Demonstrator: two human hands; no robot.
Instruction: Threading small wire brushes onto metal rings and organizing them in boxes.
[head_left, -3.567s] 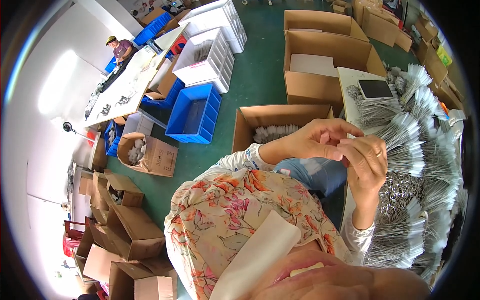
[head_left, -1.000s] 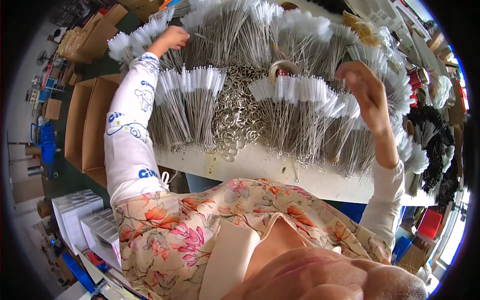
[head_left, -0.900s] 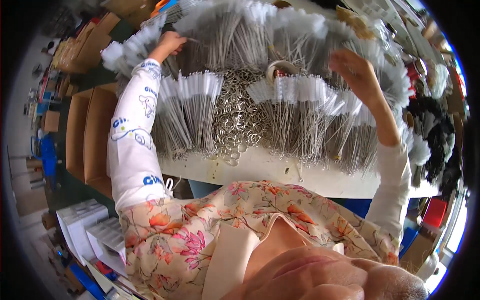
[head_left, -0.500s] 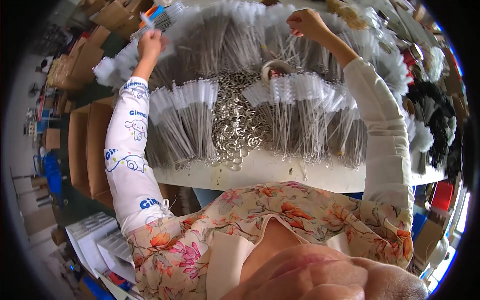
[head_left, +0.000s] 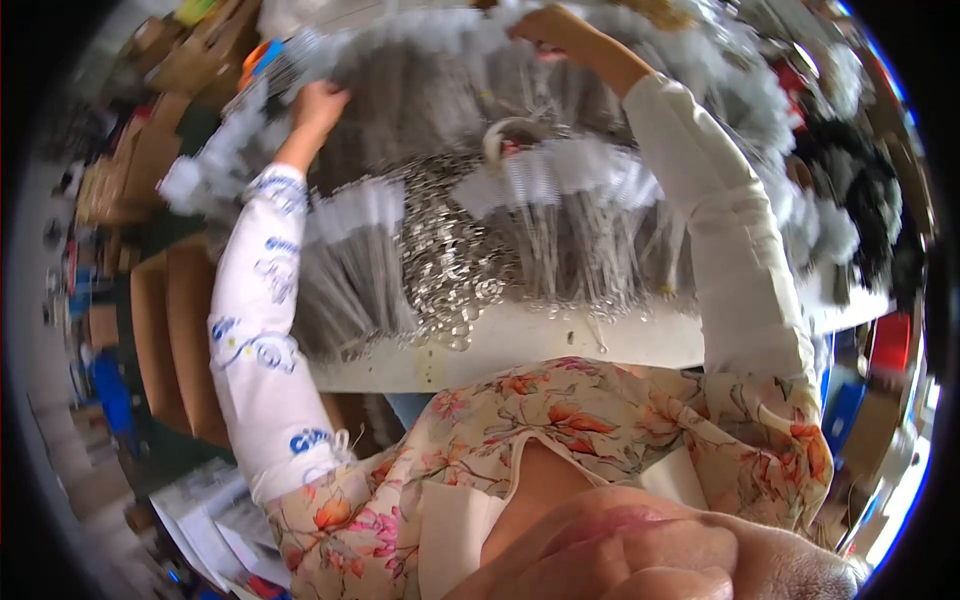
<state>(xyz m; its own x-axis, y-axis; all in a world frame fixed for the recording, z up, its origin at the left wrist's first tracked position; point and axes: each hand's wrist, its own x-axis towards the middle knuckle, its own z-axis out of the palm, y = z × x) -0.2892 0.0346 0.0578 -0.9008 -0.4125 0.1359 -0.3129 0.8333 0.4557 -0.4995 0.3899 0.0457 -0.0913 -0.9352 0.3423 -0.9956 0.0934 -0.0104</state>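
My left hand (head_left: 318,108) is closed above the back left bundles of thin wire-handled brushes (head_left: 410,110); what its fingers hold, if anything, is blurred. Farther back on the right, my right hand (head_left: 555,30) is also closed, its fingertips down by the white bristle ends of the back row. What it grips cannot be made out. Nearer to me lie a left bundle of brushes (head_left: 355,270) and a right bundle of brushes (head_left: 585,215), bristles pointing away. A heap of shiny metal rings (head_left: 450,250) fills the gap between them.
A pale roll (head_left: 492,142) stands behind the rings. The white table's front edge (head_left: 500,345) runs before my body. Open cardboard boxes (head_left: 160,340) stand at the left, and an orange and blue round object (head_left: 258,60) sits at the back left. Black bristly material (head_left: 850,185) lies at the right.
My left hand has shifted right and slightly down relative to the brushes; the pale thing that stuck up from it no longer shows. My right hand has moved left and farther back. The view has shifted.
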